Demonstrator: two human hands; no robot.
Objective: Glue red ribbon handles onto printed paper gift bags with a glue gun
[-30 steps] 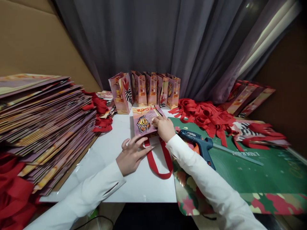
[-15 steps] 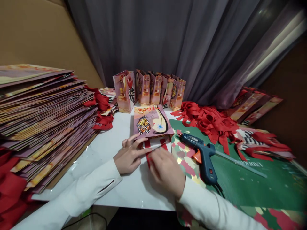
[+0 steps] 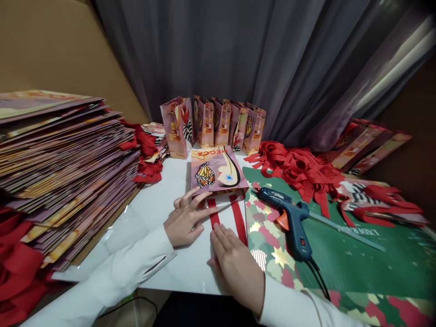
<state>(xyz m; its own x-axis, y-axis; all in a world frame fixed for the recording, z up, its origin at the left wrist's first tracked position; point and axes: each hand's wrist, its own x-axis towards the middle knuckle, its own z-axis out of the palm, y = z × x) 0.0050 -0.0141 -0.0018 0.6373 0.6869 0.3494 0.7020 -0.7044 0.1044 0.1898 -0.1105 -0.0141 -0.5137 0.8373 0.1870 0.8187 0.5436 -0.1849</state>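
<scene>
A purple printed paper bag (image 3: 220, 170) with a butterfly lies flat on the white table, its opening toward me. Two strips of red ribbon (image 3: 239, 220) come out of the opening side by side. My left hand (image 3: 186, 221) is spread beside the bag, fingertips on its near left edge and over the left ribbon. Lying over the lower part of the left ribbon, my right hand (image 3: 235, 268) has its fingers extended and fairly close together. Right of the bag, a blue glue gun (image 3: 294, 222) with an orange trigger rests on a patterned green sheet.
A tall stack of folded printed bags (image 3: 68, 177) fills the left side. Several bags (image 3: 176, 127) stand at the back by a grey curtain. Red ribbons (image 3: 303, 172) are heaped at the back right, near more bags (image 3: 361, 145). The table's near edge is just below my hands.
My right hand has moved slightly down toward me and its fingers have straightened. The right ribbon strip now shows at greater length. My left hand stays at the bag's edge.
</scene>
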